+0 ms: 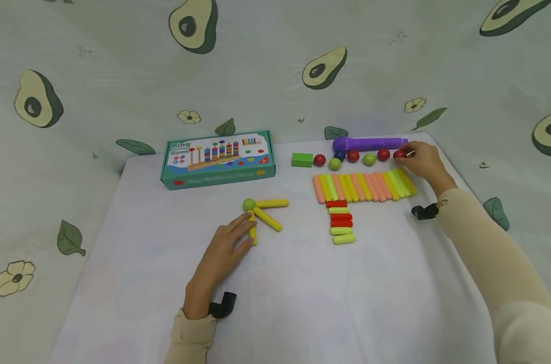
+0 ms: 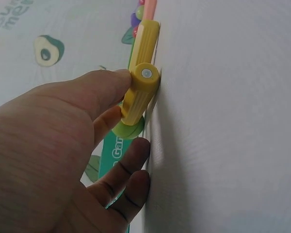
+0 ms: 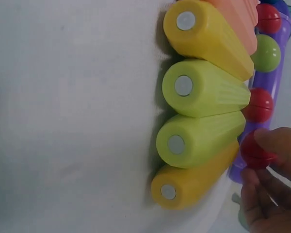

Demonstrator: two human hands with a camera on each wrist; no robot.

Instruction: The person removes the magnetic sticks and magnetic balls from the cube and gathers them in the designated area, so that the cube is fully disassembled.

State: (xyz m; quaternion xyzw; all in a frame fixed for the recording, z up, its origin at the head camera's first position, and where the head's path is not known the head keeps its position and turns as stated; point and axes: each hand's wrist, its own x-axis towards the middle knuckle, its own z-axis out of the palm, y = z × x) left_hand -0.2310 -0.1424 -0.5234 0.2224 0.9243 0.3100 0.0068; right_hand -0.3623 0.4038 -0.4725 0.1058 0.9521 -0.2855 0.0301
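At the table's middle, my left hand (image 1: 225,247) pinches a yellow magnetic rod (image 1: 253,234) between thumb and fingers. The far end of that rod meets a light green ball (image 1: 249,205). Two more yellow rods, one pointing right (image 1: 272,203) and one slanting toward me (image 1: 268,220), fan out from the same ball. In the left wrist view, the held rod's end shows a round silver magnet (image 2: 146,73). Over at the back right, my right hand (image 1: 423,161) pinches a red ball (image 3: 254,151) with thumb and fingertips, at the right end of a row of balls.
A purple stick (image 1: 371,144) lies behind the balls, with a green block (image 1: 302,160) to their left. Before them sits a row of pink, yellow and green rods (image 1: 364,187). Short red and green rods (image 1: 341,217) form a column. A green game box (image 1: 218,159) stands back left.
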